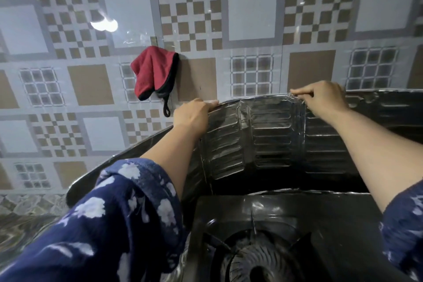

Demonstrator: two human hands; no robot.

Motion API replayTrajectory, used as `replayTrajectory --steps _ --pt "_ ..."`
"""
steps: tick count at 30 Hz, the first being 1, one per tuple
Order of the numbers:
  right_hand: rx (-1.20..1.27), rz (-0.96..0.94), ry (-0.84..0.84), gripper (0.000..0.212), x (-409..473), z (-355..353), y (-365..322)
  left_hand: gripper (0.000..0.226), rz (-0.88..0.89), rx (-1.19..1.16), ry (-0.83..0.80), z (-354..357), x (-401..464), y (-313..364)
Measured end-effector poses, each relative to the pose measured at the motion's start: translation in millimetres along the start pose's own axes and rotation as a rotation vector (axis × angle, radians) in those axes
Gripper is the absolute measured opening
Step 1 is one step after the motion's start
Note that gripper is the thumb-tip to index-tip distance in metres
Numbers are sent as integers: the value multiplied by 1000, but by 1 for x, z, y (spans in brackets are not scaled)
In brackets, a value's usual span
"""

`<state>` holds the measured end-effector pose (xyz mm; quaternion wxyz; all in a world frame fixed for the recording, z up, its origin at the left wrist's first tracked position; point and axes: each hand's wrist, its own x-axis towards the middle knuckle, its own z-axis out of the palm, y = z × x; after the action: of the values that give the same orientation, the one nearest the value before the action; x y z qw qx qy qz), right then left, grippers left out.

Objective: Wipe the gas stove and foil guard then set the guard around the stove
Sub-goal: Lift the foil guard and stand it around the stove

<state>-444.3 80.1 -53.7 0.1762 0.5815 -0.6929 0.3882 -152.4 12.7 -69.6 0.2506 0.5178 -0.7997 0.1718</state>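
Pinching foil guard [270, 135] top edge, both hands, left [194, 115], right [325, 98], behind gas stove [263, 247]

Hands: two, left hand [193, 113] and right hand [325, 98], mid-frame
Foil guard [274, 135]: one
Gas stove [286, 224]: one, bottom centre
Red cloth [153, 71]: one, upper left
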Motion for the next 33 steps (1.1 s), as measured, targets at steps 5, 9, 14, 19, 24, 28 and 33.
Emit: replayTrajectory --steps 5,9,14,19,24,28,33 --pt "-33 72 32 20 -15 21 24 60 38 -1 4 22 -3 11" --pt "-19 65 60 20 -11 23 31 62 43 46 10 22 10 13" --pt "47 49 68 20 -10 23 29 65 40 87 -10 19 11 -3" --pt "84 13 9 20 -3 10 16 61 7 52 -26 0 10 -20" --pt "60 24 -62 19 0 1 7 70 7 46 -91 -19 0 -24" --pt "17 78 -67 21 -12 16 12 64 13 45 -111 -14 -15 -19" --pt "-28 61 -47 24 -21 21 28 81 50 49 -63 -6 -7 -12"
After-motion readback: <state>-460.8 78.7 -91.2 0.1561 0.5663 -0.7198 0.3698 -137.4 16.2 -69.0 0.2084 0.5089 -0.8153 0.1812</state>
